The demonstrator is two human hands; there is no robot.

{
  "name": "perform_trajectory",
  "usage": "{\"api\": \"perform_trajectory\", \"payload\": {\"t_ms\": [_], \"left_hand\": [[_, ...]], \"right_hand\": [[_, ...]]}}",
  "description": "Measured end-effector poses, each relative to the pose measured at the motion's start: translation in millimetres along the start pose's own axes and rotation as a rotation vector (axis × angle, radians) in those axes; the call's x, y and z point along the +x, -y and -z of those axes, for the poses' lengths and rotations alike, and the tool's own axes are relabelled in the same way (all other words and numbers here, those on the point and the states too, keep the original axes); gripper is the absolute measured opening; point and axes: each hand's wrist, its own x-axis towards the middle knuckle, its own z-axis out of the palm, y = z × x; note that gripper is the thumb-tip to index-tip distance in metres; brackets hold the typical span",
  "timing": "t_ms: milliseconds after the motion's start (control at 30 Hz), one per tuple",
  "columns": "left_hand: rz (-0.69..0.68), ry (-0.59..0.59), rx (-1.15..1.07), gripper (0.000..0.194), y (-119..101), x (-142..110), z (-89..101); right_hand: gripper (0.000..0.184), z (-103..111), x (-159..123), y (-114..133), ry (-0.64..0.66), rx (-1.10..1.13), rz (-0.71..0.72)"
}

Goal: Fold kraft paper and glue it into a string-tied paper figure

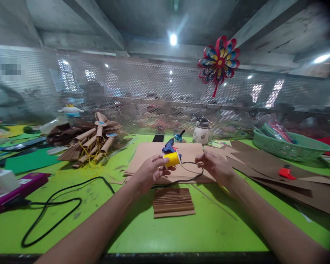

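Note:
My left hand (154, 170) grips a spool of yellow thread (172, 159) between thumb and fingers, above the table's middle. My right hand (213, 163) is a little to the right, its thumb and fingertips pinched together; whatever they hold is too fine to make out. Just behind the spool lies a blue glue gun (169, 146), partly hidden by it, on a stack of light brown paper sheets (145, 152). Nearer to me, a pleated piece of brown paper (173, 203) rests flat on the green table (137, 229).
Bundled folded brown paper pieces with yellow thread (95, 141) lie at left. A black cable (48, 201) loops near a purple power strip (22, 189). Darker brown sheets (266, 172), a red-orange tool (286, 173) and a green basket (288, 148) are at right. A jar (201, 132) stands behind.

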Motion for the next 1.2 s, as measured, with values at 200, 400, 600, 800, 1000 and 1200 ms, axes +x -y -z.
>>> {"api": "perform_trajectory", "payload": {"t_ms": [200, 400, 600, 800, 1000, 1200], "left_hand": [[-0.053, -0.261, -0.017, 0.028, 6, 9, 7.0], [-0.161, -0.380, 0.131, 0.030, 7, 16, 17.0], [-0.155, -0.439, 0.038, 0.029, 5, 17, 26.6], [-0.155, -0.434, 0.052, 0.030, 6, 16, 24.2], [-0.198, -0.370, 0.041, 0.026, 8, 17, 22.8], [-0.286, -0.173, 0.112, 0.036, 5, 9, 0.0]], "right_hand": [[0.034, 6, 5, -9, -0.195, -0.140, 0.069], [0.029, 22, 11, 7, -0.503, -0.105, 0.245], [0.033, 79, 26, 27, -0.944, -0.113, 0.392], [0.036, 120, 29, 36, -1.125, -0.240, 0.427], [0.031, 97, 28, 30, -1.025, -0.787, 0.494], [0.039, -8, -7, 19, -0.195, -0.754, 0.492]]}}
